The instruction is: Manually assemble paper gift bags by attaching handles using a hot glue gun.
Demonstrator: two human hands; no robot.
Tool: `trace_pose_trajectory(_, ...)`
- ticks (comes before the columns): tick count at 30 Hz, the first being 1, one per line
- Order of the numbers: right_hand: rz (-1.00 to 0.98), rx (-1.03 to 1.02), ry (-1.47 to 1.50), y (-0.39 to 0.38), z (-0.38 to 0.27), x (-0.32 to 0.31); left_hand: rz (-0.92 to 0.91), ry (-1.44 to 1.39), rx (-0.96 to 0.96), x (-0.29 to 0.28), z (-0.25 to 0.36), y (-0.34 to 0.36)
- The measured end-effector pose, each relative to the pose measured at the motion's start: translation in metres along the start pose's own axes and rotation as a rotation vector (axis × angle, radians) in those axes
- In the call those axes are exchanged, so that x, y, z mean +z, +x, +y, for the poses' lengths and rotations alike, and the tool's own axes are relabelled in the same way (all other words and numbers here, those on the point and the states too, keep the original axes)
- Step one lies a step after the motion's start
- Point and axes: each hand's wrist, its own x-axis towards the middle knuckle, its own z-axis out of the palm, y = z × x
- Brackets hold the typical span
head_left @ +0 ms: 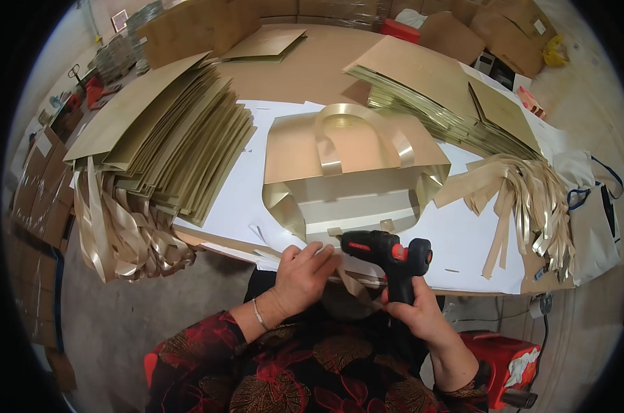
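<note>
At the near edge of the white-covered work table [463,241]: right hand [414,313] wrapped tight around the grip of a black glue gun with red trigger parts [389,258], nozzle aimed left toward the other hand. Just to the left, left hand [305,272] laid palm down, fingers together, pressing a narrow gold ribbon strip [357,286] against the table edge; exact pinch under the fingers hidden.

Good practice here, as a judgement: nozzle kept close to the ribbon end, a small bead only, fingertips clear of the hot glue, strip held flat until set.

Just beyond the hands: an open gold paper gift bag lying on its side [353,172], mouth toward the person, one ribbon handle arched over its upper face, two small tabs showing at its near lip.

Left of that, a tall fanned stack of flattened gold bags [171,138], ribbon handles spilling over the near edge. To the right, a loose bundle of cut gold ribbon lengths [532,199].

Farther back, another stack of flat gold bags [429,96], then brown cardboard sheets [504,34] along the far side.
</note>
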Motion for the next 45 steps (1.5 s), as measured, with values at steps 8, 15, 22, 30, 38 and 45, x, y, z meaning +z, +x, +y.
trace_pose_trajectory(8, -0.018, -0.031, 0.318, -0.013, -0.019, -0.005, 0.043, -0.120, -0.062, 0.005, -0.009, -0.007)
trace_pose_trajectory(15, -0.013, -0.039, 0.330, 0.008, -0.005, 0.001, 0.097, -0.155, -0.081, 0.006, -0.009, -0.005)
trace_pose_trajectory(22, -0.038, -0.008, 0.212, 0.003, 0.003, -0.007, 0.079, -0.157, -0.108, 0.008, -0.009, -0.007)
trace_pose_trajectory(30, -0.061, -0.108, 0.394, 0.019, -0.021, 0.012, 0.080, -0.158, -0.096, 0.008, -0.009, -0.007)
trace_pose_trajectory(38, -0.053, -0.073, 0.271, 0.068, -0.016, 0.042, 0.090, -0.140, -0.082, 0.009, -0.010, -0.007)
trace_pose_trajectory(45, 0.051, -0.099, -0.031, 0.052, -0.025, 0.030, 0.104, -0.201, -0.119, 0.009, -0.009, -0.006)
